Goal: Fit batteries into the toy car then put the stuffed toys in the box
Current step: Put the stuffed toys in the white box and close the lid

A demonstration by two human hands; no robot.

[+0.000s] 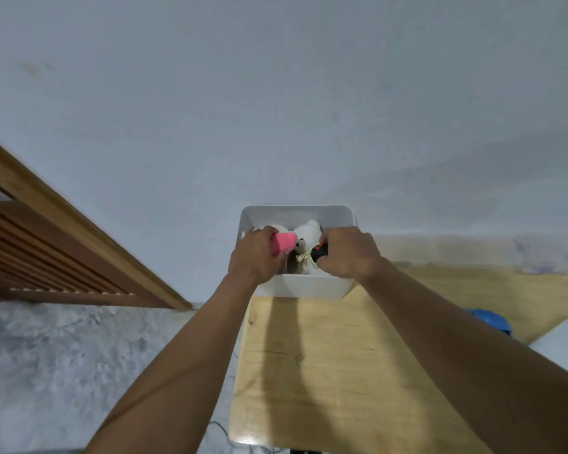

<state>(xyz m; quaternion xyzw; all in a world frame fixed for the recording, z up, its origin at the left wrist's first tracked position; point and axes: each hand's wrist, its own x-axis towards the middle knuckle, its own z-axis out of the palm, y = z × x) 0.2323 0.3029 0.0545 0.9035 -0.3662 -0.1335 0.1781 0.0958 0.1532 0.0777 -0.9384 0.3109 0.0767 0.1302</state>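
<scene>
Both hands' fingers grip stuffed toys (pixel 284 242) over the box (pixel 304 286) at the table's (pixel 341 371) far-left corner.

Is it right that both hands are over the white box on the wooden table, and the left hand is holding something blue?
Not quite. The head view shows both hands over the white box on the wooden table, but the thing in the left hand is pink, not blue. The right hand has something black and red.

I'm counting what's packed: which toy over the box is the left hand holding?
The pink toy, gripped in the left hand. The white bear lies between the hands in the box.
</scene>
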